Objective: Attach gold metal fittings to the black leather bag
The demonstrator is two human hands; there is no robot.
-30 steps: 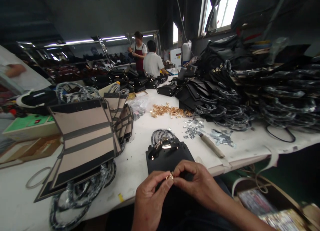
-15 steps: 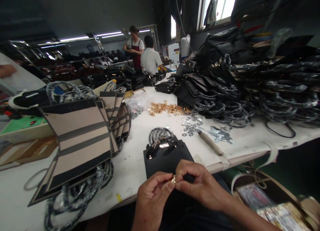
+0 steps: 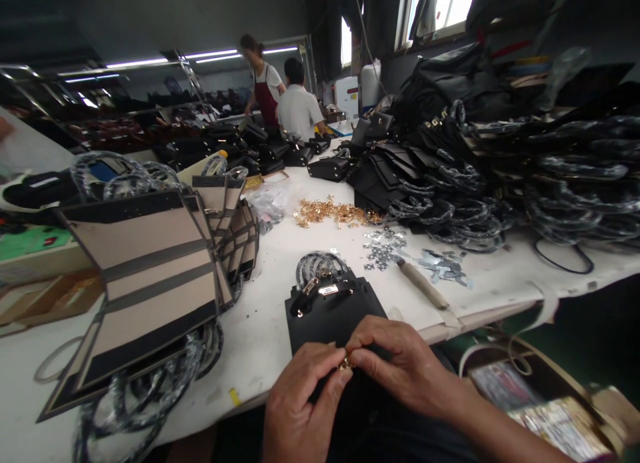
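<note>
Both hands meet at the table's near edge over a black bag panel (image 3: 330, 316). My left hand (image 3: 300, 403) and my right hand (image 3: 395, 366) pinch a small gold metal fitting (image 3: 345, 364) between their fingertips. The panel lies flat on the white table (image 3: 270, 329), with a gold clasp (image 3: 327, 290) and a wrapped handle (image 3: 320, 266) at its far end.
A stack of tan-and-black panels (image 3: 145, 276) stands at left over wrapped handles. Gold fittings (image 3: 330, 213), silver plates (image 3: 385, 253) and a wooden-handled tool (image 3: 423, 284) lie beyond. Black bags and handles (image 3: 500, 169) pile up at right. Two people (image 3: 280, 99) work at the far end.
The view has shifted slightly left and down. My hands have dropped a little closer to the panel's near edge, still pinching the gold fitting. The standing person far off has turned.
</note>
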